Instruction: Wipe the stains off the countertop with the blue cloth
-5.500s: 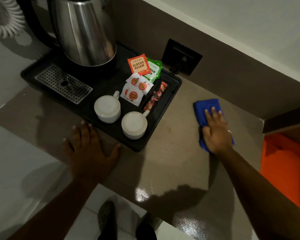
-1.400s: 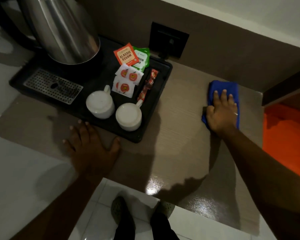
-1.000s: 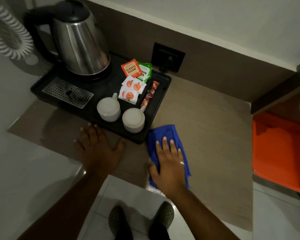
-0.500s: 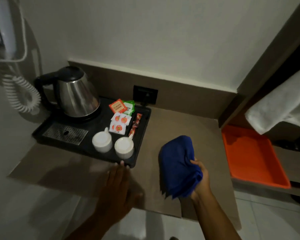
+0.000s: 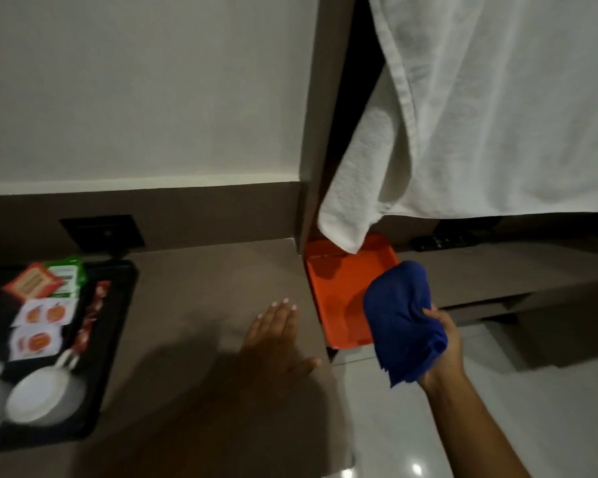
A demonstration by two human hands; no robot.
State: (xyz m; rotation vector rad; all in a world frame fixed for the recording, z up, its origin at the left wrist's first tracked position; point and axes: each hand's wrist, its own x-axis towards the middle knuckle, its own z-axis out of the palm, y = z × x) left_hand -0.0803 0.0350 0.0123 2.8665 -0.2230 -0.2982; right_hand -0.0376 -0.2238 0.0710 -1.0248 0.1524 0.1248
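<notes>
Now off the countertop (image 5: 201, 291), blue cloth (image 5: 403, 319) bunched in right hand (image 5: 442, 343).

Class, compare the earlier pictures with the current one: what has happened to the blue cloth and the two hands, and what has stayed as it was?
The right hand lifted the blue cloth off the countertop, bunched it in its grip and carried it rightward, in front of the orange tray. The left hand shifted right along the countertop, still flat and open. The black tray, cups and sachets look unmoved.
</notes>
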